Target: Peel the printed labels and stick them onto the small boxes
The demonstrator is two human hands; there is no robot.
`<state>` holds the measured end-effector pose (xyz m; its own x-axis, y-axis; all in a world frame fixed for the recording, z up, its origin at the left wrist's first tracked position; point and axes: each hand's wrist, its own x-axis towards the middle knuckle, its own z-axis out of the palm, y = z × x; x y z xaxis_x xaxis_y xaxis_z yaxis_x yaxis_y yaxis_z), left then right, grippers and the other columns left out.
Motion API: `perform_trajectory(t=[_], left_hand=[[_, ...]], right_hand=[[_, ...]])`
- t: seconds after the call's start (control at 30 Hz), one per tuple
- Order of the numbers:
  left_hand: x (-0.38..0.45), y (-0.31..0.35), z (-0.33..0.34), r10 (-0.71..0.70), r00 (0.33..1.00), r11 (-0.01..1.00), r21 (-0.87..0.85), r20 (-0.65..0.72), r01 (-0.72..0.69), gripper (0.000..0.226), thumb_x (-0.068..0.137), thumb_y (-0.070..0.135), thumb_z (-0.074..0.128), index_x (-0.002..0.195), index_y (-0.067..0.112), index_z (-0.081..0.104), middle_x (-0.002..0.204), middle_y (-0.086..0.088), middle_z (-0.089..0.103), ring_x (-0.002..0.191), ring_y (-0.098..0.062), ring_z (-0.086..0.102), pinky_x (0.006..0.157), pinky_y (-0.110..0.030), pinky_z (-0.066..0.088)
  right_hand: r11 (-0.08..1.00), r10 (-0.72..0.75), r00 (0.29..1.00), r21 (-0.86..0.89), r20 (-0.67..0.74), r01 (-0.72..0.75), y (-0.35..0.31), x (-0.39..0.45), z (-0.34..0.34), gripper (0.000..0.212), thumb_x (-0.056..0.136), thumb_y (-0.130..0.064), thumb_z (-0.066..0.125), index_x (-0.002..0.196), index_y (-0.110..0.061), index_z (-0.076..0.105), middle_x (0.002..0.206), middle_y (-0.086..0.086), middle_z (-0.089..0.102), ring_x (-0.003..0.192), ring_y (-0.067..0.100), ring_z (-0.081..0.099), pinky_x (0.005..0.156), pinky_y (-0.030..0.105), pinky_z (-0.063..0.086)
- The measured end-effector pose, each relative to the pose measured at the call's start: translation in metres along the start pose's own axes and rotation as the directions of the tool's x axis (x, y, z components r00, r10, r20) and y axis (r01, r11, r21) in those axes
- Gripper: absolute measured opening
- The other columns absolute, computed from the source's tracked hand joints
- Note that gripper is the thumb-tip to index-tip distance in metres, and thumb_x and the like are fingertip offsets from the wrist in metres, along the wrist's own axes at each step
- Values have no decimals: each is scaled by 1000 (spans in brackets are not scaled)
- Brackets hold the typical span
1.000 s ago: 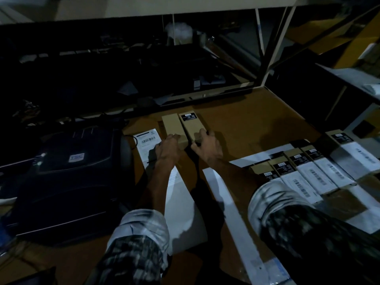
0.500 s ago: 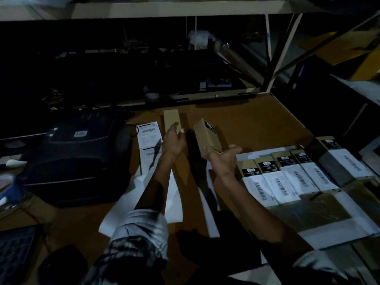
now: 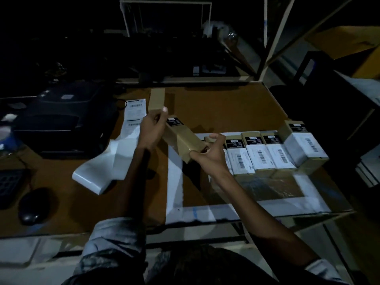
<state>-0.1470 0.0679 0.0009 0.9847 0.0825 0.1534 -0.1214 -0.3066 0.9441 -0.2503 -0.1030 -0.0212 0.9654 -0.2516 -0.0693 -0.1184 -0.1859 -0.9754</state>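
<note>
Hands both busy in the head view: your right hand (image 3: pixel 209 153) curls round the near end of a tan box (image 3: pixel 183 138), lifted and tilted above the table (image 3: pixel 226 108), while your left hand (image 3: pixel 151 130) grips its far end, thumb up against a second tan box (image 3: pixel 156 98) lying flat behind. The held box shows a small black label on top. Just right of it sits a row of labelled boxes (image 3: pixel 265 151), side by side. Printed label strip (image 3: pixel 134 114) trails from the dark printer (image 3: pixel 59 118) on your left.
</note>
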Motion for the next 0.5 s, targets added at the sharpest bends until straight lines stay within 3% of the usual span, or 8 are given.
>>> perform_trajectory(t=[0.07, 0.17, 0.3, 0.37, 0.43, 0.5], left_hand=[[-16, -5, -11, -56, 997, 998, 16, -61, 57, 39, 92, 55, 60, 111, 22, 71, 107, 4, 71, 104, -11, 65, 93, -33, 54], [-45, -9, -28, -69, 990, 996, 41, -121, 75, 44, 87, 56, 66, 111, 19, 71, 106, 0, 71, 101, -15, 67, 83, -31, 57], [-75, -15, -46, -89, 972, 976, 177, -216, 129, 55, 84, 57, 67, 120, 15, 70, 117, -8, 70, 105, -19, 66, 90, -40, 57], [-87, -18, -50, -89, 968, 960, 241, -235, 147, 51, 87, 54, 67, 116, 13, 71, 112, -8, 71, 100, -20, 66, 90, -43, 56], [-100, -20, -52, -97, 968, 967, 208, -231, 147, 39, 89, 52, 67, 105, 16, 71, 98, -2, 71, 91, -18, 67, 85, -42, 58], [-110, -19, -52, -106, 968, 972, 183, -226, 149, 42, 91, 51, 65, 108, 13, 71, 95, 0, 69, 89, -18, 68, 79, -36, 59]], right_hand=[[1000, 8, 997, 17, 71, -9, 6, -7, -3, 74, 76, -13, 80, 126, -28, 28, 112, -3, 56, 98, 17, 64, 84, 43, 59], [999, 34, 985, 19, 171, -38, 14, -13, 0, 78, 75, -6, 80, 129, -27, 27, 114, -2, 54, 101, 14, 60, 86, 45, 59], [999, 29, 969, -22, 246, -24, 16, -17, 6, 85, 75, 0, 80, 129, -32, 23, 126, 5, 53, 103, 9, 57, 76, 30, 58], [1000, 16, 963, -30, 269, -8, 14, -18, 8, 86, 76, 3, 79, 131, -33, 23, 125, 4, 53, 100, 5, 56, 72, 24, 55], [999, 9, 964, -52, 267, 5, 14, -17, 9, 92, 75, 5, 79, 138, -30, 22, 125, 3, 53, 102, 8, 57, 75, 26, 55], [998, 7, 969, -70, 246, 11, 13, -16, 9, 96, 74, 6, 78, 143, -28, 21, 128, 3, 52, 108, 16, 58, 83, 37, 59]])
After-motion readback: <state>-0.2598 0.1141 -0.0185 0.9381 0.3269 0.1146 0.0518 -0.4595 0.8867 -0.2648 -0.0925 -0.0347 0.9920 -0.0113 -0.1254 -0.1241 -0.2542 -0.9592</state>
